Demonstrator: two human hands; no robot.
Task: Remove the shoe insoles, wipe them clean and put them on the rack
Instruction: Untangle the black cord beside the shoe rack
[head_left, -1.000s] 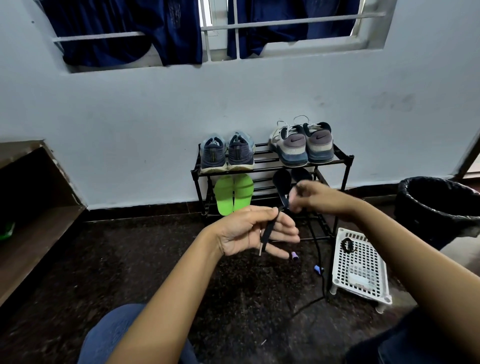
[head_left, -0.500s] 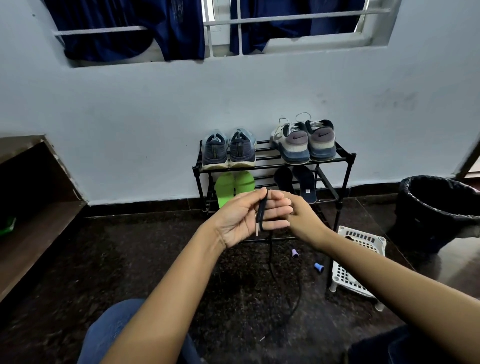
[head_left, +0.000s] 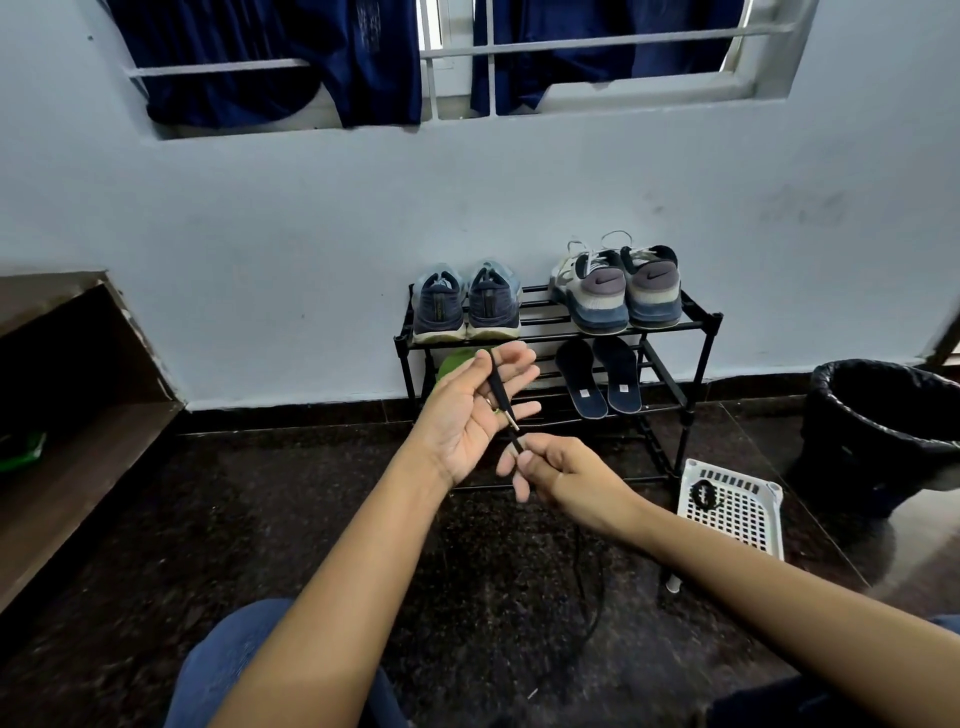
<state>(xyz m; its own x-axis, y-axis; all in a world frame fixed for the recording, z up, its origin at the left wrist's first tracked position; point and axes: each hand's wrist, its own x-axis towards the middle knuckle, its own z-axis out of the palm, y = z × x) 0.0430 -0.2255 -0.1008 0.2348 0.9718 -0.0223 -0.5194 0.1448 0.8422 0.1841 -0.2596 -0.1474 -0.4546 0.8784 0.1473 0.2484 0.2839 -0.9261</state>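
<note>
My left hand (head_left: 470, 415) is raised palm up in front of the rack, and a black lace (head_left: 500, 387) with a metal tip lies across its fingers, held at the top by the thumb. Just below, my right hand (head_left: 558, 475) pinches the same lace, whose free end trails down to the floor. The black shoe rack (head_left: 701, 325) stands against the wall. Two dark blue insoles (head_left: 582, 387) lean on its middle shelf. Green insoles (head_left: 453, 362) sit left of them, mostly hidden by my left hand. Blue shoes (head_left: 467, 306) and grey-white shoes (head_left: 618, 291) stand on top.
A white perforated basket (head_left: 732, 512) with a small black item in it sits on the dark floor right of the rack. A black lined bin (head_left: 883, 426) stands further right. A wooden shelf unit (head_left: 78, 415) is at the left. Dark clothes hang on the window bars.
My right hand has dropped from rack height to just below my left hand, sliding down the lace. My left hand's fingers have straightened out.
</note>
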